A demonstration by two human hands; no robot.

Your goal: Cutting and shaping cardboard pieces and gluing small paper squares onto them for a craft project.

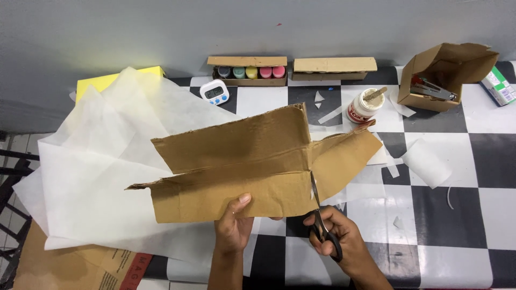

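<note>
A large flattened piece of brown cardboard (242, 161) is held up over the checkered table. My left hand (234, 225) grips its lower edge near the middle, thumb on top. My right hand (336, 239) holds black-handled scissors (318, 212), whose blades point upward into a cut in the cardboard's lower edge, to the right of my left hand. The cardboard's right flap (349, 156) lies beyond the cut.
Big white paper sheets (102, 172) cover the table's left side over a yellow sheet (94, 81). At the back stand a box of paint pots (250, 71), a closed carton (333, 67), a small timer (215, 92), a glue jar (364, 106) and an open carton with a stapler (443, 78).
</note>
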